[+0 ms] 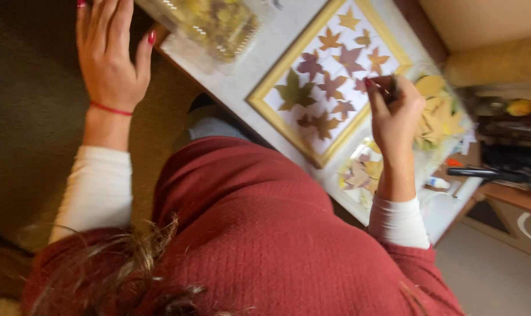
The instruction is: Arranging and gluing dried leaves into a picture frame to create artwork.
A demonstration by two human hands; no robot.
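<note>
red knit sweater (259, 234) fills the near view, below the gold frame (259, 99) of pressed leaves on the white bench (248, 64). right hand (394, 117), at the frame's right edge, has its grip clenched on a small dark leaf (385, 85). left hand (110, 52), well left of the frame, is released with fingers spread beside a clear bag of leaves (212, 23).

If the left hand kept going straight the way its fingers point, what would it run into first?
Probably the clear plastic bag of yellow leaves. The left hand is open with fingers spread, pointing toward the picture's top edge, with the bag just beside its fingertips. Depth is unclear, so it might pass alongside.
</note>
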